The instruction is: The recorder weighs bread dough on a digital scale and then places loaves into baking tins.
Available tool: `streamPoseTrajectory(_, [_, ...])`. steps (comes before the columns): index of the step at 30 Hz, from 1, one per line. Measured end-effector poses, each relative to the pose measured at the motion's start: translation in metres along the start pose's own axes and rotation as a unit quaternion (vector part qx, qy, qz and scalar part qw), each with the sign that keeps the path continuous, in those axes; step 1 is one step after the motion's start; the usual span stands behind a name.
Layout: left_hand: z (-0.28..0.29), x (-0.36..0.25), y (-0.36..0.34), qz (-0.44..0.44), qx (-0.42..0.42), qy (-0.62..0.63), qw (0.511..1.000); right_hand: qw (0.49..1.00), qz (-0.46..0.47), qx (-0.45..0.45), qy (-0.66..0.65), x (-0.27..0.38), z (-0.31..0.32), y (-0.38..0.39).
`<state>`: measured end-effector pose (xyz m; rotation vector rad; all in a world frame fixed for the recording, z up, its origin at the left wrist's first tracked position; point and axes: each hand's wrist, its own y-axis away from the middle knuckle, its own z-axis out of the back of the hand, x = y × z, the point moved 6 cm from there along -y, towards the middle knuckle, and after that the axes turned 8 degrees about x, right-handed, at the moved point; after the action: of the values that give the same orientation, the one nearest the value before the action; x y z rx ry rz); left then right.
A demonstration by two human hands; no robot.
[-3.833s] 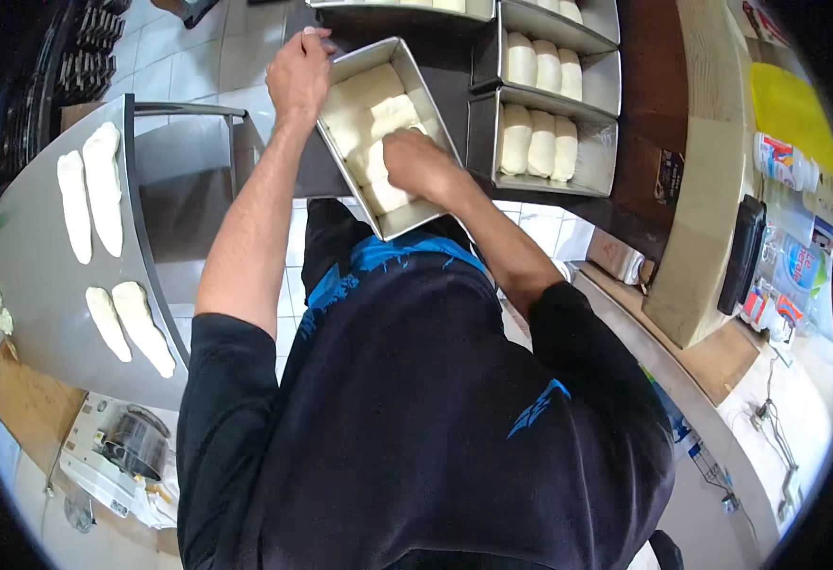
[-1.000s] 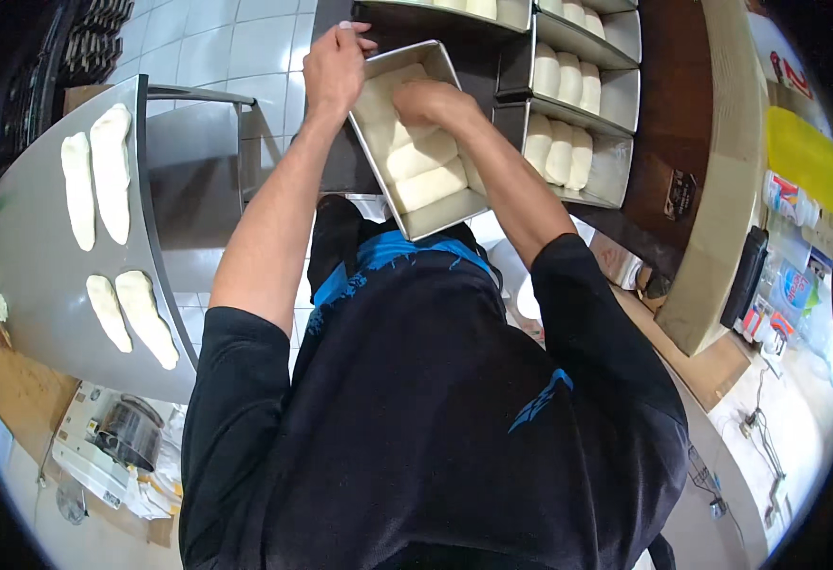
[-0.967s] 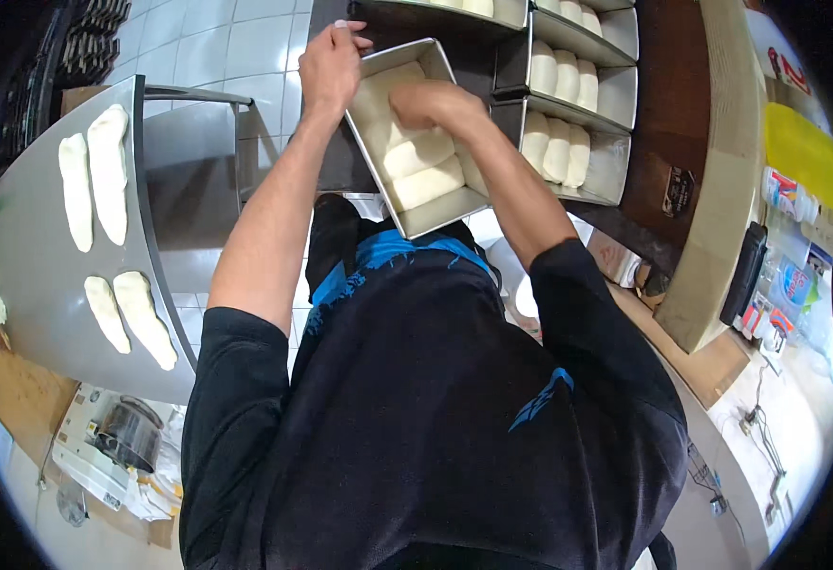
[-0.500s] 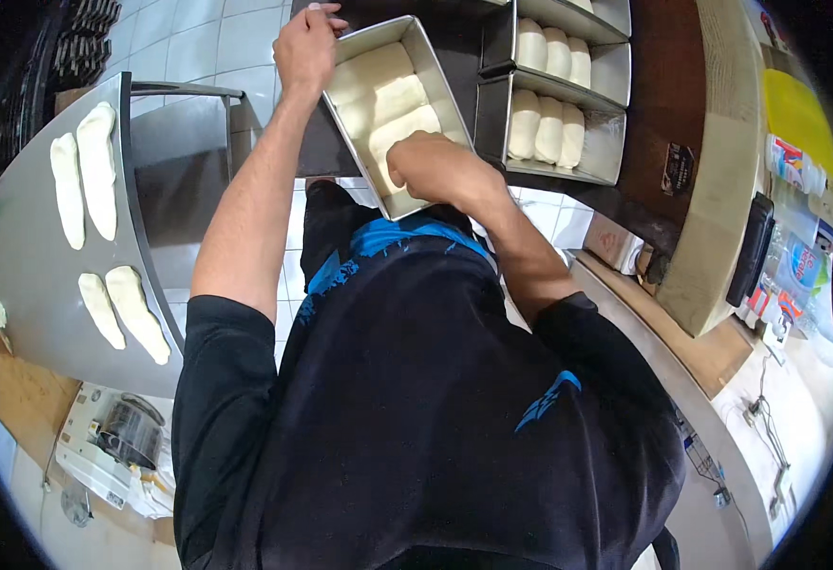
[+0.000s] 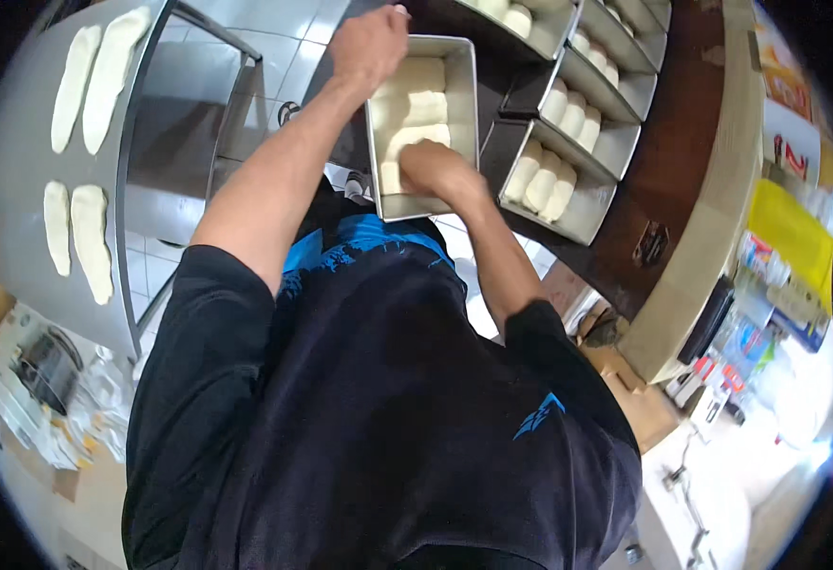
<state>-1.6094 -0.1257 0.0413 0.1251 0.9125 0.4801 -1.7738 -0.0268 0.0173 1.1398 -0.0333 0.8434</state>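
Observation:
A rectangular metal loaf pan [image 5: 464, 95] is held up in front of me, above the tiled floor. My left hand [image 5: 369, 47] grips its far left rim. Pale dough pieces [image 5: 421, 90] lie side by side inside it. My right hand [image 5: 435, 169] is down in the near end of the pan, fingers curled over the nearest dough piece [image 5: 393, 152]; the hand hides most of that piece.
A dark rack to the right carries metal pans of dough rolls [image 5: 554, 176], with more higher up [image 5: 521, 14]. On my left a steel table [image 5: 18, 142] bears long flat dough strips [image 5: 89, 242]. A wooden counter [image 5: 701, 190] stands at right, and packets lie at lower left [image 5: 46, 370].
My right hand has moved from the far end of the pan back to its near end. The pan has swung a little straighter in my left hand.

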Motion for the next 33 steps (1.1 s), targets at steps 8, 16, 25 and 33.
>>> streamPoseTrajectory(8, [-0.008, 0.004, 0.003, 0.030, 0.008, 0.012, 0.999, 0.999, -0.012, 0.004, 0.031, -0.017, -0.009, 0.011])
streamPoseTrajectory(16, [-0.005, -0.002, 0.002, 0.002, -0.019, 0.024, 1.000, 0.999, -0.042, -0.019, 0.004, -0.027, -0.004, 0.007])
streamPoseTrajectory(25, [-0.010, 0.008, -0.002, 0.039, 0.013, -0.001, 0.999, 0.999, -0.045, -0.021, 0.005, -0.037, -0.025, 0.008])
streamPoseTrajectory(33, [-0.009, 0.005, -0.002, 0.036, 0.030, 0.034, 0.998, 0.999, -0.019, -0.008, 0.037, -0.036, -0.036, -0.018])
